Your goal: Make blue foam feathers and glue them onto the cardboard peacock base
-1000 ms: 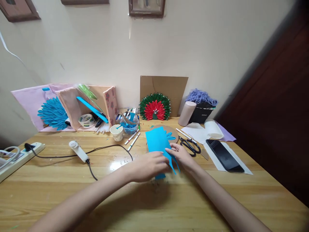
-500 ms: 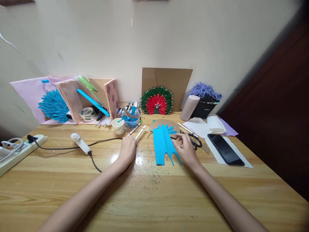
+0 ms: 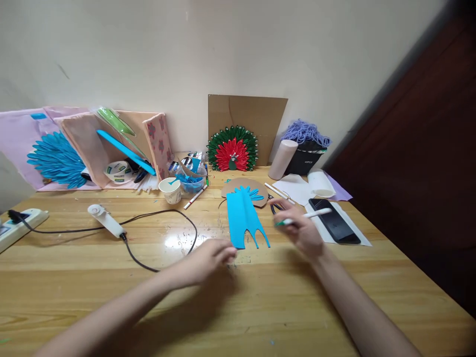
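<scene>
My right hand [image 3: 301, 230] is closed around a white marker [image 3: 316, 213] with a green end, held slanted above the table to the right of a blue foam sheet [image 3: 243, 218]. The sheet lies flat, with scalloped cut-outs along its near edge. My left hand [image 3: 210, 260] is at the sheet's near left corner, with partly bent fingers and nothing visible in them; whether it touches the sheet is unclear. Behind the sheet lies a rounded cardboard piece [image 3: 228, 187] bearing blue petals [image 3: 253, 193]. Dark-handled scissors [image 3: 273, 206] are partly hidden by my right hand.
A red-tipped marker [image 3: 196, 197], a paper cup [image 3: 170, 192] and a tub of blue scraps [image 3: 191, 183] stand left of centre. A corded white tool [image 3: 106, 220] lies farther left. A phone [image 3: 334, 223] is at right; a red-green peacock craft [image 3: 232, 151] stands behind.
The white marker left of the sheet is gone from the table, and one is now in my right hand. My left hand has moved right and nearer, to the sheet's corner.
</scene>
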The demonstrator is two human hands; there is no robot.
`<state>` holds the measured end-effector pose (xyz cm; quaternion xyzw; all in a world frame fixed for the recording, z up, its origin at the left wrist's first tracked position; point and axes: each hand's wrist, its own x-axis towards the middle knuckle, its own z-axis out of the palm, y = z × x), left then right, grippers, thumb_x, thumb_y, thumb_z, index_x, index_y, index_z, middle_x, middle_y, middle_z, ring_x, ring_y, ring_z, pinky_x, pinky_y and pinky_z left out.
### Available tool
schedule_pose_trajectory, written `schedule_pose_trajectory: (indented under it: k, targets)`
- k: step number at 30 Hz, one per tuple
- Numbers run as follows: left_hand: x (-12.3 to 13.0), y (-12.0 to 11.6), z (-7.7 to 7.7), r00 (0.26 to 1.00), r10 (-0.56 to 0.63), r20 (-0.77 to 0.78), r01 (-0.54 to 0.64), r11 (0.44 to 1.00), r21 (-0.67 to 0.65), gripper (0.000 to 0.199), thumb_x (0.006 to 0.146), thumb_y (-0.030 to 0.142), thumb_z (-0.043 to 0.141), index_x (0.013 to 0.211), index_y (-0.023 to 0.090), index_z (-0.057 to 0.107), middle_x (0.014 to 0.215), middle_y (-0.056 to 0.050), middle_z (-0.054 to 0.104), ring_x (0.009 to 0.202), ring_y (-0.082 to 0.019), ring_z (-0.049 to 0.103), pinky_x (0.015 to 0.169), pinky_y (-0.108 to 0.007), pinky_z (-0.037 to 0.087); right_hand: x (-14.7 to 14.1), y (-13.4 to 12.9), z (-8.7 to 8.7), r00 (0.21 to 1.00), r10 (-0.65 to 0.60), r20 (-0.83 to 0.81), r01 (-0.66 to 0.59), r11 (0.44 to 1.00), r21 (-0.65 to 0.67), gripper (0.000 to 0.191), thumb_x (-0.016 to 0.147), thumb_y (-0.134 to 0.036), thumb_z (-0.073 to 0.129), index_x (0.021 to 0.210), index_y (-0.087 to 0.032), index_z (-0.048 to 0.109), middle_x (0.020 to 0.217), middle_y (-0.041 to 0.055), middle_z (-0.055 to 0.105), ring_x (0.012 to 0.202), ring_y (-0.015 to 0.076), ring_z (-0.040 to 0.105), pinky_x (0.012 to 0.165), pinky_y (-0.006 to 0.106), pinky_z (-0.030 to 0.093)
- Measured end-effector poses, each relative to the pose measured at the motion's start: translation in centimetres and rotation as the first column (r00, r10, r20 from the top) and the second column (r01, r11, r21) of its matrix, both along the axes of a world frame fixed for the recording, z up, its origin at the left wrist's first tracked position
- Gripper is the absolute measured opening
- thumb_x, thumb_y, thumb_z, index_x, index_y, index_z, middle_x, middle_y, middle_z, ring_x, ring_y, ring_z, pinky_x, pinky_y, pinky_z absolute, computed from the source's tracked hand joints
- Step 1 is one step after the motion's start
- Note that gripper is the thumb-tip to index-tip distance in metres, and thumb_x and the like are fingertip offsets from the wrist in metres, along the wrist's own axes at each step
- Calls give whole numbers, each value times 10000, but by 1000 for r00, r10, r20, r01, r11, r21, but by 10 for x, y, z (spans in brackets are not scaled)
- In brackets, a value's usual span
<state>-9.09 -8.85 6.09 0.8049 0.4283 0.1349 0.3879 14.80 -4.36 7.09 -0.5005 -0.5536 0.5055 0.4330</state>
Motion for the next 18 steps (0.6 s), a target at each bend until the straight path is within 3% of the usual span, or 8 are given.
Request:
schedule_pose_trajectory:
  k: [2, 4, 7, 9, 11, 13, 15, 18]
  targets:
    - [-22, 15, -11, 981, 181, -68, -179, 983, 34, 353, 912, 327, 304, 684, 166, 520, 669, -9, 559, 633, -132, 501, 620, -250, 397, 16, 9, 0, 991, -97, -97, 109, 985, 131, 266, 745, -411, 451, 956, -264, 518, 505, -67, 299, 386, 83, 150, 400, 232, 199]
    - [-39, 34, -27, 918, 377, -126, -346, 914, 212, 326, 903, 339, 336, 715, 163, 537, 734, -37, 580, 691, -167, 520, 637, -283, 397, 15, 12, -10, 999, -3, -53, 10, 990, 142, 236, 769, -399, 485, 950, -252, 519, 533, -61, 352, 396, 81, 254, 399, 218, 226]
    - [-41, 58, -49, 840, 514, -171, -366, 772, 520, 195, 861, 300, 445, 799, 152, 555, 869, -90, 574, 873, -239, 513, 731, -349, 406, -10, 5, -35, 971, 192, 140, -209, 971, 117, 205, 787, -382, 544, 914, -220, 533, 661, -15, 542, 564, 117, 496, 509, 217, 376]
    - [-30, 63, -55, 819, 553, -151, -349, 690, 634, 156, 852, 242, 456, 910, 133, 551, 952, -121, 554, 947, -263, 493, 779, -384, 407, -26, -2, -52, 941, 248, 231, -287, 945, 155, 166, 841, -362, 491, 895, -216, 549, 750, 10, 612, 688, 145, 574, 619, 242, 439]
    - [-15, 61, -55, 875, 467, -123, -283, 703, 653, 190, 871, 200, 412, 1005, 134, 530, 1023, -125, 541, 971, -246, 497, 809, -378, 413, -33, -5, -64, 905, 255, 342, -347, 906, 244, 206, 892, -329, 412, 911, -224, 588, 871, 37, 645, 842, 172, 595, 757, 286, 452]
    - [-1, 55, -53, 963, 243, -119, -126, 791, 599, 206, 894, 193, 372, 1026, 165, 528, 1042, -91, 553, 963, -207, 515, 827, -341, 421, -30, -3, -71, 863, 254, 438, -407, 862, 302, 256, 914, -305, 367, 954, -242, 612, 957, 50, 647, 940, 187, 582, 840, 317, 434]
    - [8, 51, -51, 991, 59, -118, 12, 849, 528, 204, 903, 200, 365, 1007, 183, 540, 1029, -65, 571, 951, -184, 528, 837, -316, 426, -24, 1, -73, 835, 248, 491, -432, 848, 306, 260, 916, -306, 367, 991, -255, 611, 982, 52, 646, 965, 194, 580, 859, 324, 429]
    - [13, 51, -52, 996, 3, -90, 39, 887, 460, 201, 901, 196, 369, 987, 179, 550, 1028, -67, 576, 950, -178, 537, 840, -309, 434, -18, 7, -72, 832, 224, 507, -411, 864, 292, 236, 907, -314, 395, 986, -254, 609, 988, 48, 654, 973, 197, 586, 858, 314, 429]
